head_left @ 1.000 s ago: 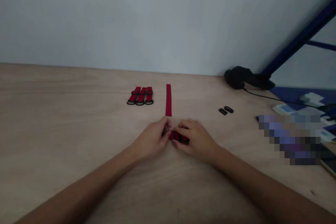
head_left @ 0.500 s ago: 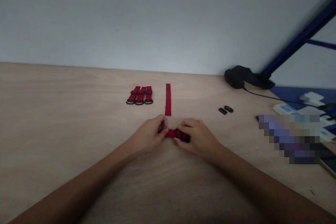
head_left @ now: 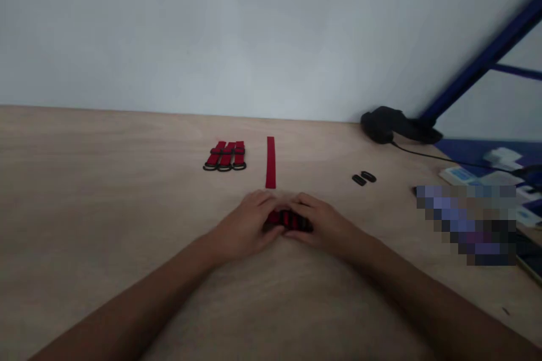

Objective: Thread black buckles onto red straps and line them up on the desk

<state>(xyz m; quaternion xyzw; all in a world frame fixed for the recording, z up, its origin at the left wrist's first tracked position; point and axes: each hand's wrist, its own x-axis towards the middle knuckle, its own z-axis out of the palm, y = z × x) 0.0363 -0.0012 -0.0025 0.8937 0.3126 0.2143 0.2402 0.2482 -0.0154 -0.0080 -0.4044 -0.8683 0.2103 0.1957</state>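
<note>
Both hands meet over a short red webbing strap (head_left: pixel 274 218) with a black strap slider (head_left: pixel 284 220) on it, low over the table. My left hand (head_left: pixel 249 223) is closed around the strap's left part, its thumb in front and fingers behind. My right hand (head_left: pixel 326 223) grips the slider end, fingers curled over it; the strap's right end is hidden in shadow under the palm. Just beyond the hands lies a flat red strip of webbing (head_left: pixel 271 162). To its left, three red straps (head_left: pixel 227 157) with black sliders and hooks rest side by side.
Two black buckle pieces (head_left: pixel 364 178) lie right of the hands on the wooden table (head_left: pixel 105 192). A black object with a cable (head_left: pixel 393 124) stands at the back right near the wall. Papers (head_left: pixel 461 175) and a blurred-out item (head_left: pixel 466 225) fill the right side.
My left hand has moved right along the strap, up against my right hand, and its fingers now cover more of the strap. The loose pieces stay where they were.
</note>
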